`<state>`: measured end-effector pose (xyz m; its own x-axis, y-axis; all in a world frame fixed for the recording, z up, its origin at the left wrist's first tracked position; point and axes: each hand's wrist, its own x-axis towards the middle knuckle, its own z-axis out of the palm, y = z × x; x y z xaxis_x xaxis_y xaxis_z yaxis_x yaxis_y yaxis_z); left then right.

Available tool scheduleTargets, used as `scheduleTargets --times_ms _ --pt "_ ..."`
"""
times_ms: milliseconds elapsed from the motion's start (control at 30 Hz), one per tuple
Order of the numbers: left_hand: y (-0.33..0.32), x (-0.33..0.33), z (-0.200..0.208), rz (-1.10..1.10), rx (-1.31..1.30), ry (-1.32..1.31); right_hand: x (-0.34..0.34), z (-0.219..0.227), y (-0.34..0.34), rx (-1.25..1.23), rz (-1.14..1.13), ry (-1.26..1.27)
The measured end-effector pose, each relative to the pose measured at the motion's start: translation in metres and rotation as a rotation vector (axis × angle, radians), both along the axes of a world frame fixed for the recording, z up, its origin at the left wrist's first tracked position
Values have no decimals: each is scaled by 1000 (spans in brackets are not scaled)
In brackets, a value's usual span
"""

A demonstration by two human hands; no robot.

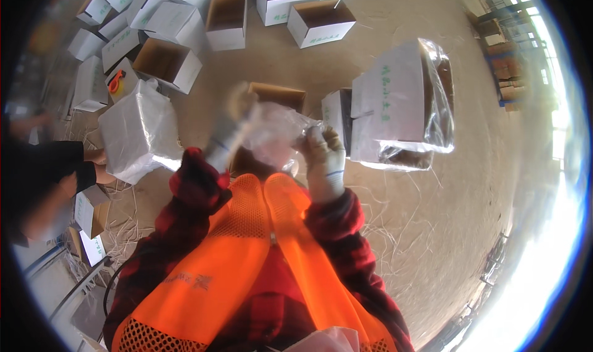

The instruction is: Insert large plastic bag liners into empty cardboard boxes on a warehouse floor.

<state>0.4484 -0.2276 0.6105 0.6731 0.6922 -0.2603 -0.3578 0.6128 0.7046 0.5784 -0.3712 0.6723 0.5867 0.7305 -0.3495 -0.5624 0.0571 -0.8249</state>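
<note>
Clear thin plastic sheeting point(275, 126), perhaps a bag, is bunched in front of my chest. My right hand point(325, 160), in a whitish knit glove, pinches its right edge with curled fingers. My left hand point(231, 126), gloved too, is raised at the sheeting's left side; motion smears its fingers, so its grip is unclear. Behind and below the plastic stands an open carton point(278, 96) with a brown inside, partly hidden by the sheeting and my hands. Just right of my right hand, a white carton with green print point(386, 98) is partly wrapped in clear plastic.
A plastic-covered carton point(139, 129) stands at left beside a person's bare legs point(96, 163). An orange tape dispenser point(115, 81) lies on a box behind it. Several open white cartons point(225, 37) crowd the far left and back. Loose straw-like strands point(401, 228) litter the floor.
</note>
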Motion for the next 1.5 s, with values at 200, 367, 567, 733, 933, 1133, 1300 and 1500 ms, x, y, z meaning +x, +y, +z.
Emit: scheduleTargets --times_ms 200,367,567,733,933,1133,1300,1500 --pt "3 30 -86 -75 331 203 89 -20 -8 50 -112 22" --pt "15 92 -66 -106 904 491 113 -50 14 -38 279 -93" --pt "37 129 -60 403 251 533 207 -114 7 -153 -3 6" --pt "9 144 -141 411 82 557 210 -129 15 -166 118 -17" --pt "-3 177 -190 238 568 813 248 -209 10 -61 528 -336" --pt "175 83 -139 217 378 816 239 -253 7 -380 546 -357" --pt "223 -33 -166 259 514 991 264 -235 -40 -532 614 -349" --pt "80 -149 -416 45 -41 1094 124 -392 -160 -940 1277 -913"
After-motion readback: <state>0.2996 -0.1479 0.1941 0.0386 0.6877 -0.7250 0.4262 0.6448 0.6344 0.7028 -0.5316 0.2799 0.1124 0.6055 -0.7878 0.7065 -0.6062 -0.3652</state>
